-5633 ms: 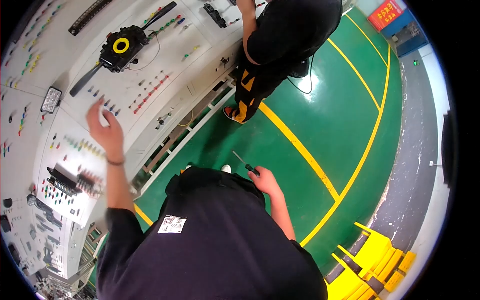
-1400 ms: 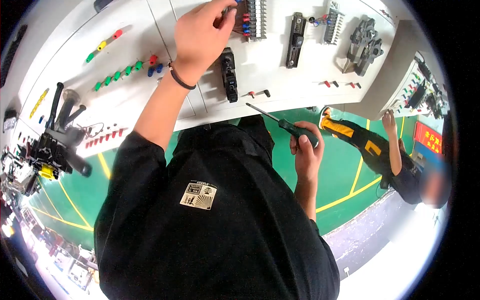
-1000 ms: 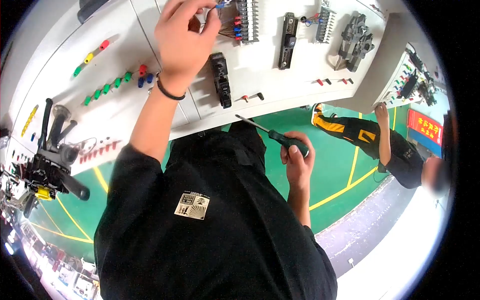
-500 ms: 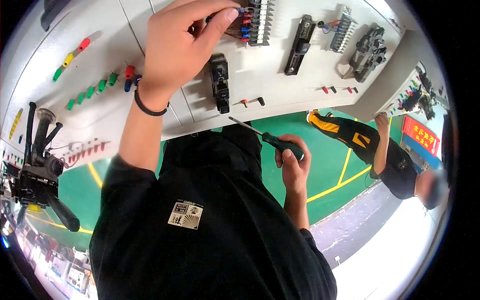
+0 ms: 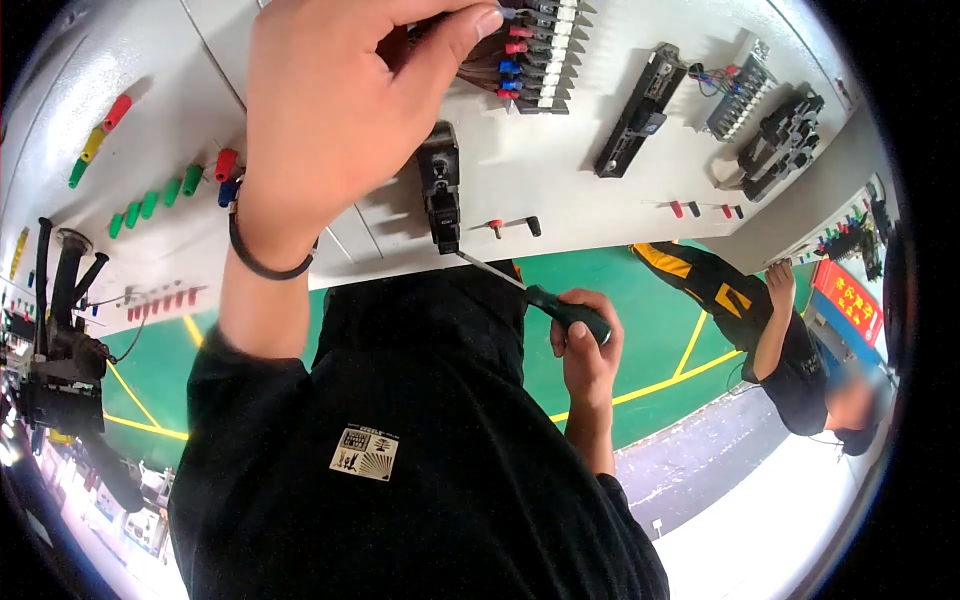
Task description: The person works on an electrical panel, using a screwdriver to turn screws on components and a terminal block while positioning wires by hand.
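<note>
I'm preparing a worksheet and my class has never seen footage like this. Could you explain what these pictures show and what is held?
There is no robot here: a person works bare-handed, filmed by one camera worn on the head, looking forward and down. The pale panel in front carries a terminal strip with wires, a black module and green sockets. The left hand reaches to the terminal strip; whether its fingers grip a wire is hard to see. The right hand holds a dark green screwdriver, its tip appearing near the black module; contact is unclear. Another person stands at the far right.
</note>
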A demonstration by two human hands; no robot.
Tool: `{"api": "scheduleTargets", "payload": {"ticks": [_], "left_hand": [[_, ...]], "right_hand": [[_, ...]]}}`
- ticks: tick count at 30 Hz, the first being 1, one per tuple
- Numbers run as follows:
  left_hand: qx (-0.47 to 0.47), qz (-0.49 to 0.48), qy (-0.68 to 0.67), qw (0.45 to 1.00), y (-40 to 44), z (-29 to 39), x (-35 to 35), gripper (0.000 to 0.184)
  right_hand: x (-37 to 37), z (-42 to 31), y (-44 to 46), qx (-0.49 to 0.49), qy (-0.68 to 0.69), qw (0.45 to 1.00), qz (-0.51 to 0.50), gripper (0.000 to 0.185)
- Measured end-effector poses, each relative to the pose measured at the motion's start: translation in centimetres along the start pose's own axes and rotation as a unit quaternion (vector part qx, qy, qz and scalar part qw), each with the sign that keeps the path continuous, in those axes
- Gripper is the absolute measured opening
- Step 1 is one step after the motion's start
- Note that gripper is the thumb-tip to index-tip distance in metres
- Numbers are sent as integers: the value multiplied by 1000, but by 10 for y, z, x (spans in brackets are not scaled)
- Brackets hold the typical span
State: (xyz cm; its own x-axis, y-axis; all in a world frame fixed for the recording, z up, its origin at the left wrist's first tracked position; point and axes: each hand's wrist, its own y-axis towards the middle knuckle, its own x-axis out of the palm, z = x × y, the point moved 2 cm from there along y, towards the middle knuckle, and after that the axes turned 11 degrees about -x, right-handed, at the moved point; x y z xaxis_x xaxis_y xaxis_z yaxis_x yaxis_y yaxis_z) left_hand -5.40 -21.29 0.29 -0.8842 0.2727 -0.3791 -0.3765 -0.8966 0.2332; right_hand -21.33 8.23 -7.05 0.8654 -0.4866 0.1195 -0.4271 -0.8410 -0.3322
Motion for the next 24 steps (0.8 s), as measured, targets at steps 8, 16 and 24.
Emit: {"api": "scheduleTargets", "payload": {"ticks": [8, 16, 24], "left_hand": [[-5, -1, 14, 1000, 1, 1, -1, 6], [28, 27, 42, 998, 1, 4, 5, 4], [20, 14, 31, 999, -1, 12, 8, 4]], "right_hand": [[0, 4, 5, -3, -15, 1000, 7, 45], [1, 6, 4, -9, -14, 1000, 3, 46], [0, 11, 1, -4, -10, 1000, 8, 46]]}}
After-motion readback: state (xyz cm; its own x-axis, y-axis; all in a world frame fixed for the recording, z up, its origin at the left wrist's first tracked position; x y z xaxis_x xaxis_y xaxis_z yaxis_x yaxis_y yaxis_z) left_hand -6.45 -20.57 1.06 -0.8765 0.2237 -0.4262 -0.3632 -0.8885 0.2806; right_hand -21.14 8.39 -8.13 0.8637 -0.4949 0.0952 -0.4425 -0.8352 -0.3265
